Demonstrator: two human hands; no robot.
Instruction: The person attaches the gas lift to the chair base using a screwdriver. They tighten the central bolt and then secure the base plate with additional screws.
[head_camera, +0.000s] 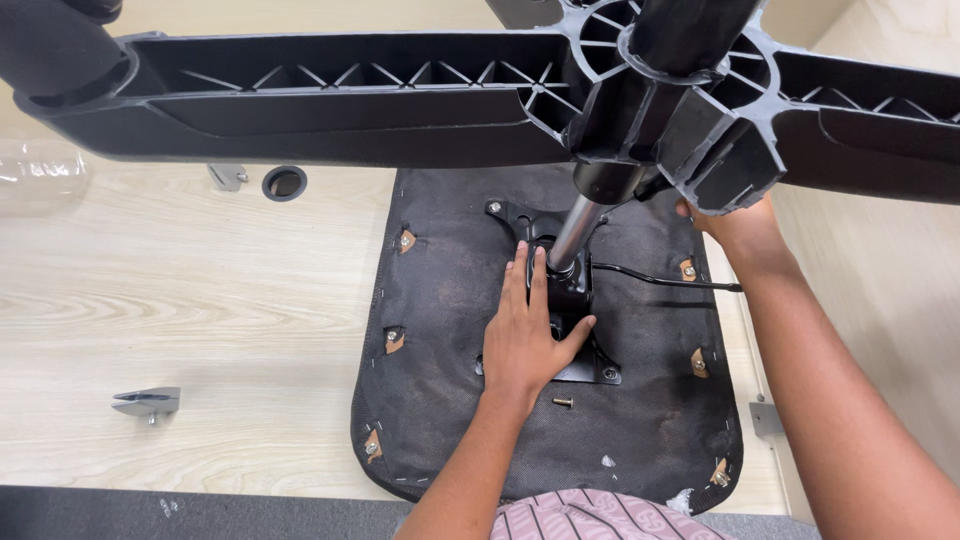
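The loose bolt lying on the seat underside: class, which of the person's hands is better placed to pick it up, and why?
Probably the left hand. It rests flat on the black mounting plate, with the loose bolt just beside its wrist. The right hand is up at the star base, gripping one arm.

seat underside (440, 300) on table (150, 300) | mount plate (560, 290) on seat | loose bolt (563, 402) beside plate

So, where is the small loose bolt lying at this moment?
In the head view, the small loose bolt lies on the black seat underside, just right of the left hand's wrist and below the black mounting plate.
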